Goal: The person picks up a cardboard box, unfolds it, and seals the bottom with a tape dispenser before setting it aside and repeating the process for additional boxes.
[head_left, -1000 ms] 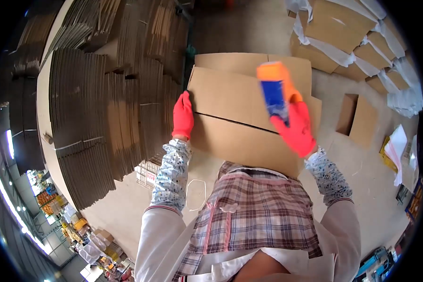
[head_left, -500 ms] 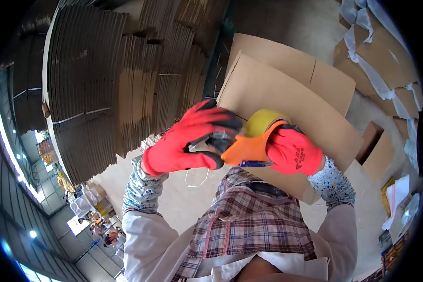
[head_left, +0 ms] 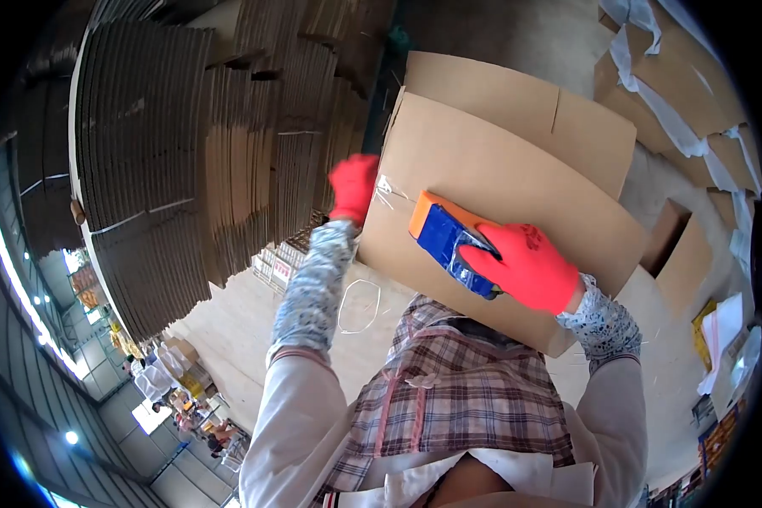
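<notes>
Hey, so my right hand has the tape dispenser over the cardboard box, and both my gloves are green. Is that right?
Not quite: the gloves are red, not green, as the head view shows. The right hand does have the tape dispenser over the cardboard box.
</notes>
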{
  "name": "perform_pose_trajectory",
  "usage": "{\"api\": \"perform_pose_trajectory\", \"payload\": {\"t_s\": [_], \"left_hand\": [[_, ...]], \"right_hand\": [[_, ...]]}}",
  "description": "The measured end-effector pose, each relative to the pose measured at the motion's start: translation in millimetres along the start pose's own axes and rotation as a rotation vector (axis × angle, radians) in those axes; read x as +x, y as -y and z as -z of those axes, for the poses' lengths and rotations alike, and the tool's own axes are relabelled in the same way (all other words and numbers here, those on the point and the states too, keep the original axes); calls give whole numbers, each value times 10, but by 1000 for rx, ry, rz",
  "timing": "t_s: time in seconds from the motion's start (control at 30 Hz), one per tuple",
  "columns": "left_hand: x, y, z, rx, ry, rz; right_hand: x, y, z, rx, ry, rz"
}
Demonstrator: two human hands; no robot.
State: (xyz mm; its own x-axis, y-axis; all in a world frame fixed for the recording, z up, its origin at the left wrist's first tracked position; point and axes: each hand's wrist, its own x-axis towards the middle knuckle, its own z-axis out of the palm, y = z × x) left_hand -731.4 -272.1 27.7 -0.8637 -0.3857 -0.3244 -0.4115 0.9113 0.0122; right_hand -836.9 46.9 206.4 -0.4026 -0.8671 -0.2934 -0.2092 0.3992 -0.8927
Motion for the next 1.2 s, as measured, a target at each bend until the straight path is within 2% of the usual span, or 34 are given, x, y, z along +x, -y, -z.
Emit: {"api": "perform_pose_trajectory", "payload": {"t_s": [0.07, 0.13, 0.17, 0.2, 0.27, 0.33, 0.4, 0.47, 0.5, 0.53, 0.6, 0.67, 0.73, 0.77, 0.8, 0.9, 0.93, 0.97, 1.0, 1.07, 1.1, 1.13, 1.17, 1.2], "left_hand": [[-8, 177, -807, -32, -210, -192], [-270, -80, 207, -12, 151, 256], [-360, -66, 412, -690, 0, 321], [-458, -136, 692, -1295, 110, 264], [-583, -320, 496, -1078, 38, 221], [-592, -415, 482, -973, 5, 175], [-597, -435, 449, -1070, -122, 148], [-625, -528, 614, -859, -138, 135], [-597, -504, 590, -868, -121, 138], [-557, -457, 559, -872, -109, 146], [-501, -355, 472, -944, -25, 101], [-635, -664, 741, -903, -85, 132], [-557, -564, 603, -900, -77, 106], [-542, -462, 545, -899, -64, 107], [-527, -374, 567, -986, 0, 54], [-600, -339, 500, -873, -81, 76], [-535, -312, 429, -868, -128, 60], [-498, -238, 355, -925, -76, 51], [-524, -215, 361, -919, -66, 63], [-489, -255, 477, -1448, 76, 184], [-524, -233, 591, -1765, 414, 59], [-558, -213, 707, -1980, 817, 11], [-608, -184, 615, -2006, 945, -16], [-643, -219, 367, -2001, 950, -13]], "right_hand": [[-15, 13, 6, -25, -23, -25], [-121, -95, 1, -184, -129, 204], [-143, -109, 37, -247, -173, 281], [-83, -21, 40, -80, -200, 195], [-6, 89, 28, -14, 53, -97], [-7, 169, 66, 66, 168, -130], [-553, -115, 289, 90, 138, -190], [-1383, -378, 642, 155, 169, -273], [-1821, -464, 856, 207, 180, -340], [-2278, -541, 1012, 120, 154, -587], [-2996, -652, 1162, 32, -44, -860], [-3075, -1055, 871, -52, -181, -754], [-2653, -1647, 334, -613, -240, -218], [-2502, -1529, 395, -710, -370, -128], [-2206, -1448, 347, -371, -459, -496], [-2160, -1945, -280, -490, -490, -780], [-2297, -2350, -524, -891, -648, -512], [-2153, -1966, -488, -917, -769, -603], [-1827, -2049, -578, -498, -1197, -560], [-1618, -2144, -648, -278, -1038, -748], [-1661, -2406, -647, -289, -920, -713], [-1806, -2652, -792, -293, -918, -712], [-1978, -2913, -934, 90, -997, -785], [-2158, -3167, -934, 471, -1054, -825]]}}
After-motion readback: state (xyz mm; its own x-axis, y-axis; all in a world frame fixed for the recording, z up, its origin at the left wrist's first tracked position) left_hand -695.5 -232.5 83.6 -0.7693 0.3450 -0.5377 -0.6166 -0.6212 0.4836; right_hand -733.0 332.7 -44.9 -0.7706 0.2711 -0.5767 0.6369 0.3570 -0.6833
